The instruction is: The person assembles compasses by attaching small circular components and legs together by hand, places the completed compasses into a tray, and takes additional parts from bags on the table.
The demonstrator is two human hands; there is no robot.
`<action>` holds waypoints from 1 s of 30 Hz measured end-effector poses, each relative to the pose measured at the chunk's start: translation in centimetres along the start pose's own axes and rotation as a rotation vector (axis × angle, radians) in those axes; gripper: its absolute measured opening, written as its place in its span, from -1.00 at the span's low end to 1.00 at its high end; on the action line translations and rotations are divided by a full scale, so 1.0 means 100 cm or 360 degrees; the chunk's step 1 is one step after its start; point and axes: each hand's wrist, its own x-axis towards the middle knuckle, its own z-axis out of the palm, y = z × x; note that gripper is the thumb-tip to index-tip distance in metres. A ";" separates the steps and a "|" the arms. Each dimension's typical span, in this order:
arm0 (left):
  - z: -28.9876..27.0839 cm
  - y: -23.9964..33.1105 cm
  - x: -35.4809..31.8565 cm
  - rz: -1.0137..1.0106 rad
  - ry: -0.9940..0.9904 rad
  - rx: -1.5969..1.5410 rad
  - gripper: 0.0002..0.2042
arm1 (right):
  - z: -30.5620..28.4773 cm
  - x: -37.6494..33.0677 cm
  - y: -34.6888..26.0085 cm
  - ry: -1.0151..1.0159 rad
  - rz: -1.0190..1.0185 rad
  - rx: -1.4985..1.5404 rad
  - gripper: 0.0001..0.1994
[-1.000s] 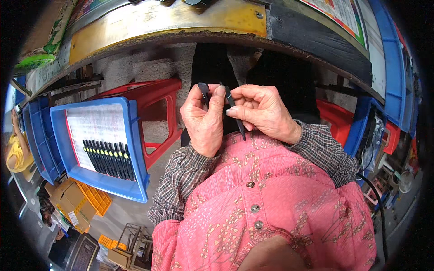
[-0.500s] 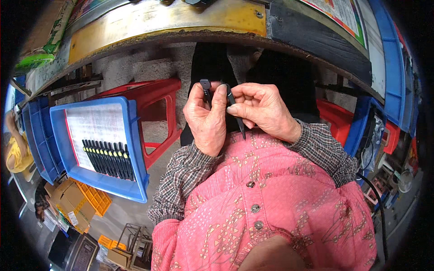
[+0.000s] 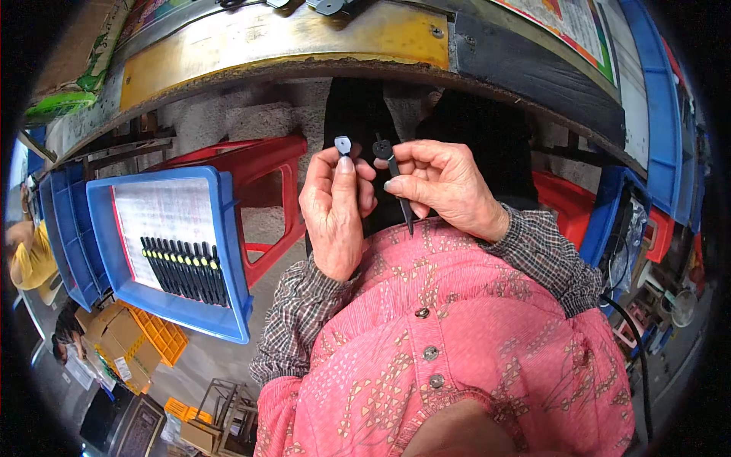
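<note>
The left hand (image 3: 333, 209) is clamped on a small flat-headed piece (image 3: 343, 143). At its 4 o'clock, the right hand (image 3: 451, 186) pinches a slim black piece (image 3: 406, 207). Placed: a row of black pieces (image 3: 183, 268) in the blue tray (image 3: 110, 244), 8 o'clock from the hands. Unplaced: both held pieces, separate.

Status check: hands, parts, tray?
Left hand pinching small shiny part. Right hand gripping black pointed stick, the two held apart. Blue tray with black pieces off left, not between hands.

left hand (image 3: 335, 217) pinching, pointing forward — right hand (image 3: 454, 189) pinching too, angled leftward, the two close together.
</note>
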 end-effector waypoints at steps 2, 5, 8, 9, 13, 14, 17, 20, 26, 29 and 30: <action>-0.002 0.002 -0.003 -0.0059 0.0001 0.0071 -0.87 | -0.001 0.000 0.000 -0.0001 -0.0013 -0.0004 -0.71; -0.003 0.005 -0.008 -0.0060 -0.0041 0.0031 -0.89 | 0.000 -0.001 -0.001 0.0019 -0.0014 0.0009 -0.69; -0.003 0.008 -0.010 -0.0093 -0.0058 -0.0002 -0.90 | 0.001 -0.002 0.000 0.0021 -0.0060 -0.0017 -0.69; -0.003 0.009 -0.010 -0.0122 -0.0045 -0.0008 -0.90 | 0.001 -0.001 0.001 0.0016 -0.0063 -0.0022 -0.68; -0.001 0.011 -0.012 -0.0137 -0.0030 -0.0011 -0.91 | 0.002 -0.001 -0.001 -0.0004 -0.0055 0.0017 -0.66; -0.001 0.010 -0.012 -0.0124 -0.0042 0.0014 -0.90 | 0.002 -0.001 -0.001 -0.0005 -0.0053 0.0016 -0.66; 0.000 0.010 -0.012 -0.0124 -0.0020 0.0081 -0.89 | 0.002 -0.002 -0.002 -0.0012 -0.0071 0.0001 -0.66; -0.005 0.008 -0.011 -0.0066 -0.0028 0.0244 -0.89 | 0.004 -0.002 -0.003 0.0000 -0.0056 -0.0004 -0.66; -0.001 0.013 -0.011 -0.0072 -0.0073 0.0327 -0.90 | 0.002 -0.001 0.000 -0.0030 -0.0068 0.0035 -0.63; 0.001 0.013 -0.010 -0.0092 -0.0066 0.0300 -0.90 | 0.002 0.000 0.000 -0.0034 -0.0057 0.0034 -0.63; 0.002 0.013 -0.010 -0.0100 -0.0063 0.0272 -0.89 | 0.001 0.000 0.000 -0.0038 -0.0057 0.0035 -0.63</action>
